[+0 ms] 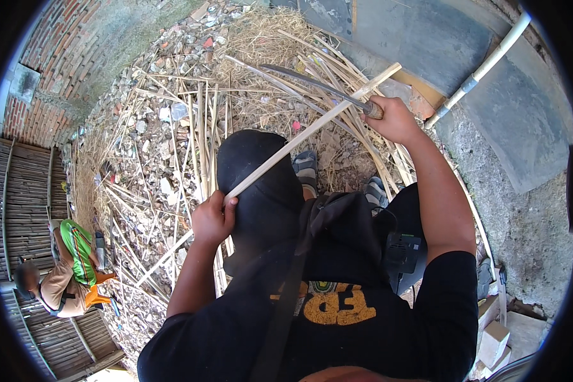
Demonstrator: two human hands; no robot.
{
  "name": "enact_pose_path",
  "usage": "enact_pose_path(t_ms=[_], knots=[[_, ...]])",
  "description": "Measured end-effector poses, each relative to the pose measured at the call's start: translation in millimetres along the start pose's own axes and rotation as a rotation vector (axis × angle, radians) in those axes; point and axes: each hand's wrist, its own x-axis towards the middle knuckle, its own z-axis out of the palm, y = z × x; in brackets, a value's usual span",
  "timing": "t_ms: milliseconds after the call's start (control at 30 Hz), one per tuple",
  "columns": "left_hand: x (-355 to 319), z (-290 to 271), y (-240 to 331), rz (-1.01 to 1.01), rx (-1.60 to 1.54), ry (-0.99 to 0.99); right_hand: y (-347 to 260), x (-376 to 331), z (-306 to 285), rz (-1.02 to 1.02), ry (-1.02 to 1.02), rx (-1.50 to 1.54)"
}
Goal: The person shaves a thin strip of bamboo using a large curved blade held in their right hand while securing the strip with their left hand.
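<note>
My left hand (pixel 212 219) is closed around a long pale bamboo strip (pixel 299 139), which slants from the lower left up to the far right across my dark-clad knee. In my right hand (pixel 393 120) is a machete (pixel 319 84), gripped by its wooden handle. Its dark, slightly curved blade points to the far left. Near the handle, the blade meets or passes the strip's far part; I cannot tell whether they touch. Beyond them lies a loose pile of split bamboo strips (pixel 335 63).
More bamboo strips (pixel 200 137) lie on rubble ground (pixel 149 162) at the left. Dry straw (pixel 261 38) is heaped at the far side. A pale pipe (pixel 490 60) and grey sheets (pixel 420 35) stand at the right. Another person (pixel 63 283) sits on an orange stool at the left.
</note>
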Motion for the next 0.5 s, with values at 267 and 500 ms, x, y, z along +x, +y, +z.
enact_pose_path(t_ms=[267,500], knots=[[0.4,0.7,0.5,0.008,-0.005,0.005,-0.7,-1.7,-1.1,-0.006,0.008,0.019],[-0.1,1.6,-1.0,0.016,-0.005,0.013,-2.1,-1.6,-0.2,-0.004,0.009,0.015]])
